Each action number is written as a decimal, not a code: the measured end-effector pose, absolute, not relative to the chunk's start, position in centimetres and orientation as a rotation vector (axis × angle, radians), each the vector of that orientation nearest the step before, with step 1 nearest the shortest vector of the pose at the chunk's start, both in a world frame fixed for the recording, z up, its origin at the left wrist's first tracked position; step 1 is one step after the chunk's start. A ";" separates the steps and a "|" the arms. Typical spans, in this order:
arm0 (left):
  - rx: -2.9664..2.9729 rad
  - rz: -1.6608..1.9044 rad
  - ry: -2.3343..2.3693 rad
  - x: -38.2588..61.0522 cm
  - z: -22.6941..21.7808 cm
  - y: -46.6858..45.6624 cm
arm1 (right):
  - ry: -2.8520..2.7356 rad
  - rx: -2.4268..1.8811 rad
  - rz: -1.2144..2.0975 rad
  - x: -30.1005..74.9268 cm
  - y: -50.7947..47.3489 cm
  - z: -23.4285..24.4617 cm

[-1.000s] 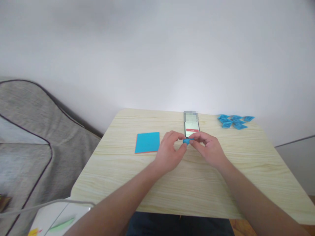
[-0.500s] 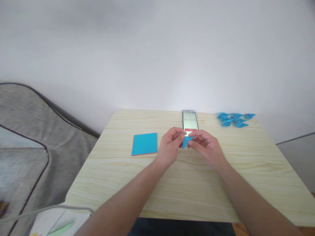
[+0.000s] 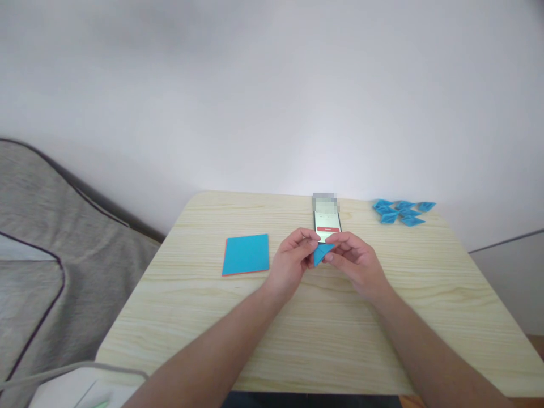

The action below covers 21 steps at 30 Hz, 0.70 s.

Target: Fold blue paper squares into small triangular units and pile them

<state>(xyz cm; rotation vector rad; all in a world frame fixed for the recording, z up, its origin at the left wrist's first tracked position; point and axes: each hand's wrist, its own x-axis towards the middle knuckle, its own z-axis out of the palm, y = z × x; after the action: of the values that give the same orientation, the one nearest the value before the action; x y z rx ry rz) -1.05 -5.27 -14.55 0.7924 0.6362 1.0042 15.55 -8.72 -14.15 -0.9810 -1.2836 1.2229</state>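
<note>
Between both hands, above the table, is a small piece of folded blue paper [image 3: 322, 253] with a triangular shape. My left hand [image 3: 294, 258] pinches its left side between thumb and fingers. On the other side my right hand [image 3: 355, 259] is closed on the right corner, thumb below and index finger above. The fingertips cover parts of the paper. Just beyond the hands lies a phone [image 3: 327, 221] with a lit screen and a red bar; its top part is blurred. A stack of square blue paper [image 3: 246, 254] with a reddish edge rests left of my left hand.
Several folded blue paper pieces [image 3: 399, 211] lie grouped at the table's back right. The pale wooden table [image 3: 204, 328] meets a white wall behind. A grey cloth-covered piece of furniture [image 3: 97, 272] stands at the left, with a cable [image 3: 76, 368] near the front left corner.
The folded paper shows a flatter, plainer triangle than before, still held in both hands. The camera view has shifted slightly, so the table items appear a little lower and further left.
</note>
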 end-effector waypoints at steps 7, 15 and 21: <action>0.812 1.037 0.623 -1.0 -14.1 -5.6 | -1.256 -1.106 1.159 15.3 -8.6 -14.2; 0.903 1.078 0.583 -0.9 -13.7 -6.0 | -1.219 -1.154 1.052 15.1 -8.6 -14.2; 1.074 1.103 0.695 -0.6 -13.9 -6.3 | -1.264 -1.221 0.924 15.4 -8.7 -14.8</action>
<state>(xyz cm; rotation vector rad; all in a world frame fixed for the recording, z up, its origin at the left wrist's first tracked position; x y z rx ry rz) -0.63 -6.28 -13.90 1.0736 0.6948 1.1032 15.38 -8.72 -14.80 -1.2212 -1.2644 0.9243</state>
